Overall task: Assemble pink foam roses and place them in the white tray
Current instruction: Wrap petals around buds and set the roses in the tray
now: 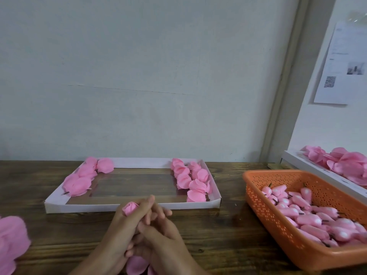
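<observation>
A pink foam rosebud [130,208] pokes up between my two hands near the table's front middle. My left hand [121,231] grips it from the left, and my right hand [158,229] wraps over the left hand's fingers. Pink petals [137,264] show below the hands. Just beyond the hands lies the white tray [131,207], with assembled pink roses [191,180] lined along its right side and more roses [83,178] along its left side. The tray's middle shows bare bottom.
An orange perforated basket [264,213] full of pink buds [309,217] stands at the right. Behind it a white box [309,169] holds loose pink petals [345,163]. A pile of pink petals [12,241] lies at the left edge. A wall rises right behind the table.
</observation>
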`<state>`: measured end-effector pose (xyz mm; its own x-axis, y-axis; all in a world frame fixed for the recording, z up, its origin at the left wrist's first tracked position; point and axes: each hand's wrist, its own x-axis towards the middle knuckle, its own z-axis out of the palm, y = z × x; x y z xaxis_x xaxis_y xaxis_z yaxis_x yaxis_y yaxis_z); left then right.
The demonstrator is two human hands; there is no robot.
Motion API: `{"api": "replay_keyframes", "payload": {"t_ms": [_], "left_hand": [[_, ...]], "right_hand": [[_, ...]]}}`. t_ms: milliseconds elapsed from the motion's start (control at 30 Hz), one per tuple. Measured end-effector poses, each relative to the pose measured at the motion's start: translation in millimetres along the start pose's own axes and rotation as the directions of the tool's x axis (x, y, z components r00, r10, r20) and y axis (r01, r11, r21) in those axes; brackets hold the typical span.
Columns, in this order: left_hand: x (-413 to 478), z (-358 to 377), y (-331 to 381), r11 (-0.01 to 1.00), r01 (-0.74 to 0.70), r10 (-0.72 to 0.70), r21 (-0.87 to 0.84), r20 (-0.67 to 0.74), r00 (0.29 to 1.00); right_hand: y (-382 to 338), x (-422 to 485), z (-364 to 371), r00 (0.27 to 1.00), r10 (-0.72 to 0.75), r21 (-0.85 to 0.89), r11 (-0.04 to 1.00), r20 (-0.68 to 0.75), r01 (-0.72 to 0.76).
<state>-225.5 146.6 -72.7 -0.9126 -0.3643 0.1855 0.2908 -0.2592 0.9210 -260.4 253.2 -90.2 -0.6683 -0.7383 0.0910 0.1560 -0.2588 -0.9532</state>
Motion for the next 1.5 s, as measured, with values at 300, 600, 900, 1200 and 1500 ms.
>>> {"api": "replay_keyframes", "payload": {"t_ms": [300, 600, 900, 1200, 1500], "left_hand": [[6, -10, -3, 0.977, 0.063, -0.067, -0.202, -0.013, 0.998], [12, -19, -10, 1.0, -0.022, 0.022, 0.003, -0.086, 0.996], [13, -21, -12, 0.988, 0.017, 0.002, 0.152, -0.123, 0.992], [10, -20, -5, 0.834, -0.076, 0.128, 0.547, -0.057, 0.99], [14, -25, -10, 0.784, 0.043, 0.04, 0.619, -0.119, 0.992]], "right_hand": [[-14, 6, -31, 0.947, -0.311, -0.633, 0.717, 0.082, 0.29], [-28, 12, -73, 0.968, -0.151, -0.979, -0.026, 0.203, 0.201], [-32, 19, -74, 0.997, -0.08, -0.904, 0.424, 0.022, 0.054], [-38, 24, -81, 0.987, 0.022, -0.719, 0.683, -0.158, -0.13], [-41, 25, -89, 0.978, 0.157, -0.711, 0.672, -0.14, -0.209]]}}
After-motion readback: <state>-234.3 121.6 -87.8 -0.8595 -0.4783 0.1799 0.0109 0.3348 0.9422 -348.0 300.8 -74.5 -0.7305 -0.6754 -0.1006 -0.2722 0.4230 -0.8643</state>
